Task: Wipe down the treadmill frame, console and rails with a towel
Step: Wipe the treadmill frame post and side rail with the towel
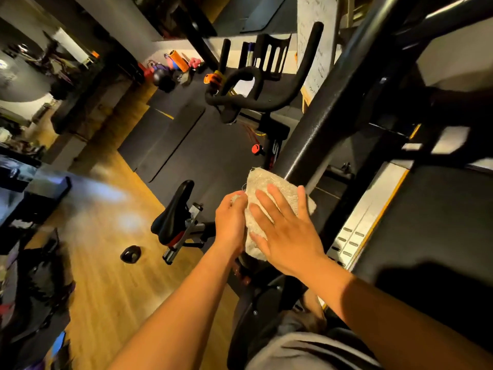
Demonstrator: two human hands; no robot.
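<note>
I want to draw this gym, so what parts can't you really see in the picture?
All in the head view.
1. The rail under the towel: covered by the towel, the left hand and the right hand.
2. The writing on the whiteboard: too small and blurred to read.
3. The dark heap at the left edge: smeared and cut off.
4. The upper frame at the right: dark, blurred.

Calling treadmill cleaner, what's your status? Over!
Left hand grips towel edge. Right hand flat, pressing towel on black rail. Exercise bike close beside, left of rail.
</note>
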